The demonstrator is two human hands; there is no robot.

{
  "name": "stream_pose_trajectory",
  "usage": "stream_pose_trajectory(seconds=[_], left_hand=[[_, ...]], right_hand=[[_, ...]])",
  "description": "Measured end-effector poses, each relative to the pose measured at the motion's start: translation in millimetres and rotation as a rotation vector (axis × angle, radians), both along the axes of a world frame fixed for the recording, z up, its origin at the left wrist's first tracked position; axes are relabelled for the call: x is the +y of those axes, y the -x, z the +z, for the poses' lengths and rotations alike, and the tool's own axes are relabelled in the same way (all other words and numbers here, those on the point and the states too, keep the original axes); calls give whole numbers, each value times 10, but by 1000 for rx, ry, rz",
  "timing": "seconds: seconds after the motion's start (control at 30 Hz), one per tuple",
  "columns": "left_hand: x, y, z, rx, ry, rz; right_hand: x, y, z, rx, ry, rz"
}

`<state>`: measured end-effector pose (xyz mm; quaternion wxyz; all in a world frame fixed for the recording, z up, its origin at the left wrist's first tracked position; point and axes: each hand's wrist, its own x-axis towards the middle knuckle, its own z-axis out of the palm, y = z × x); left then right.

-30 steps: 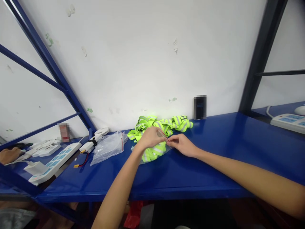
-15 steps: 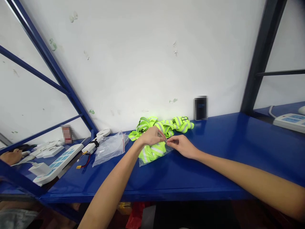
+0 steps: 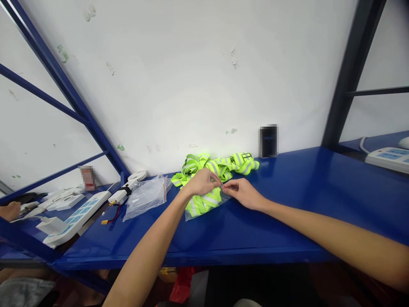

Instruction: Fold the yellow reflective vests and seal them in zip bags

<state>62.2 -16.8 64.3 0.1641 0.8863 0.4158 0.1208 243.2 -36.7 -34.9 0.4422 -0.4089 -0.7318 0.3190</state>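
A clear zip bag with a folded yellow-green reflective strap inside lies on the blue shelf. My left hand pinches the bag's red-lined top edge from the left. On the right end of that same edge, my right hand has thumb and forefinger closed. Behind my hands, more reflective straps lie in a loose heap against the wall, one of them rolled up. Flat clear bags rest to the left of my left hand.
A white fan, a battery with red and black wires and a power strip are at the left. A dark upright box stands by the wall. Another person's hand shows at the far left.
The whole view has shifted slightly. Both hands keep hold of the bag's top edge, with hardly any visible movement along it.
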Motion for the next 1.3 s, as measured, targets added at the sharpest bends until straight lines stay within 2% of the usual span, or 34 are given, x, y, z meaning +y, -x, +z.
stream_pose_trajectory(seconds=[0.2, 0.4, 0.57, 0.73, 1.07, 1.17, 1.3], left_hand=[[29, 2, -62, 15, -27, -5], [-44, -64, -54, 59, -89, 42], [-72, -92, -74, 32, -118, 60], [-91, -92, -101, 5, -124, 45], [-36, 23, 45, -190, -44, 57], [-31, 44, 80, -229, -8, 36], [-54, 73, 97, -250, 28, -3]], right_hand=[[-1, -7, -10, -2, -4, 13], [-42, 5, 16, -31, -9, 2], [-62, 8, 23, 58, 4, 29], [-71, 5, 40, 37, -24, 48], [-35, -61, 110, -37, -68, 61], [-63, -59, 148, -27, -112, 30], [-105, -82, 188, -48, -123, 58]])
